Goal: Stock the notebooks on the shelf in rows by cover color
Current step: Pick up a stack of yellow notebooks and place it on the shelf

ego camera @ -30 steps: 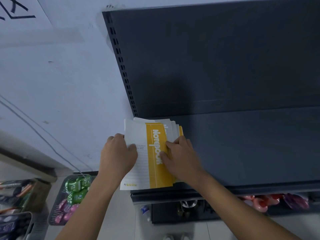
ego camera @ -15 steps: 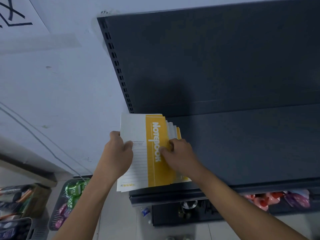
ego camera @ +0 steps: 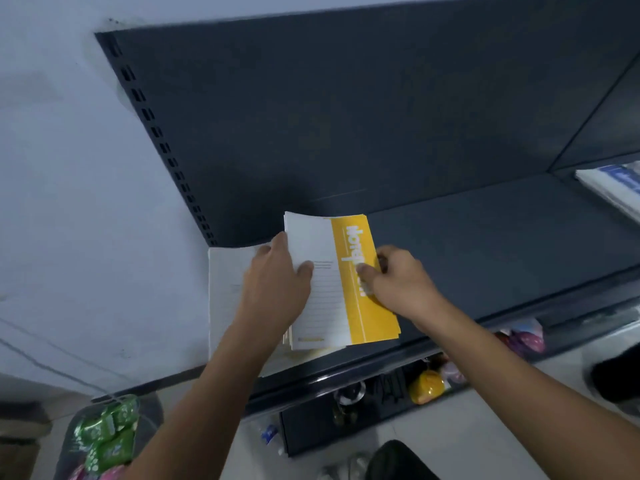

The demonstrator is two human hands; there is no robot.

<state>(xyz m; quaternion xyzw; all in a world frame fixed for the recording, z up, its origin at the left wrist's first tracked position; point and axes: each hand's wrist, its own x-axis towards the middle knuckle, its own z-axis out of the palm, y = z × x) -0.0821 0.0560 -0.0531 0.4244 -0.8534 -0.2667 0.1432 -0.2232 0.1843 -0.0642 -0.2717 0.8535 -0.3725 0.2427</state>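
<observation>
A stack of notebooks (ego camera: 372, 317) with white and yellow covers lies at the left end of the dark shelf board (ego camera: 502, 244). My left hand (ego camera: 273, 285) grips the stack's left edge, thumb on the white part of the top cover. My right hand (ego camera: 401, 282) pinches the right edge, thumb on the yellow band. Under the stack and sticking out to its left lies a pale notebook (ego camera: 225, 289). A stack of blue-covered notebooks (ego camera: 616, 185) rests at the far right of the shelf.
The shelf's dark back panel (ego camera: 346, 116) rises behind the stack, with a slotted upright (ego camera: 162, 143) at its left. Below the front lip (ego camera: 346, 375) are a yellow item (ego camera: 426, 386) and pink items (ego camera: 523, 341). A basket of green packs (ego camera: 104, 434) stands at lower left.
Both hands have squared the fanned yellow stack and set it further onto the shelf board. A pale notebook now shows beneath it on the left. The blue stack has come into view.
</observation>
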